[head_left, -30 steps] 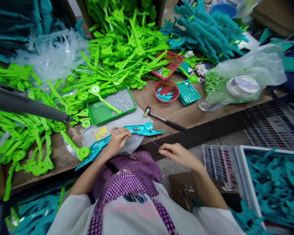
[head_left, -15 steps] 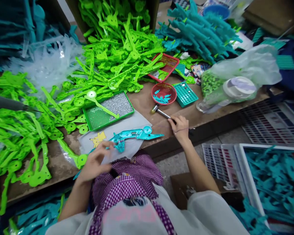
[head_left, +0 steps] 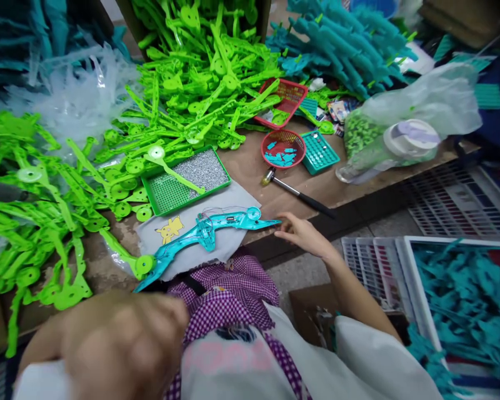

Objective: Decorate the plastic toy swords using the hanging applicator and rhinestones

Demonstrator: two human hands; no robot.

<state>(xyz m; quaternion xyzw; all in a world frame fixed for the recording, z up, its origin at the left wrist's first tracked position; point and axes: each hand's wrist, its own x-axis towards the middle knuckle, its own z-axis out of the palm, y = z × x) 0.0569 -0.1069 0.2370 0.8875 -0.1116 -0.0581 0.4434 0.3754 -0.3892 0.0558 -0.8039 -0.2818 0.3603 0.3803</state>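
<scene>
A translucent blue toy bow half (head_left: pixel 229 218), with thin wires and small inner parts showing, lies across a grey cloth (head_left: pixel 233 244) with a yellow cartoon figure. My right hand (head_left: pixel 302 233) is at its right tip, thumb and forefinger apart around the end; whether they touch it I cannot tell. Close to the camera at lower left, my left hand (head_left: pixel 125 339) is raised and smeared by motion, so its fingers are unclear. A hammer (head_left: pixel 294 190) with a black handle and yellowish head lies on the table beyond my right hand.
A green tray (head_left: pixel 170 191) of small metal pieces has a green part across it. Behind lies a heap of green parts (head_left: pixel 208 83). A red basket (head_left: pixel 283 147) of blue pieces, a teal basket (head_left: pixel 320 151) and a clear bottle (head_left: pixel 383 155) stand to the right.
My right hand has let go of the hammer and moved to the bow half's right tip. My left hand has left the bow half and come up toward the camera.
</scene>
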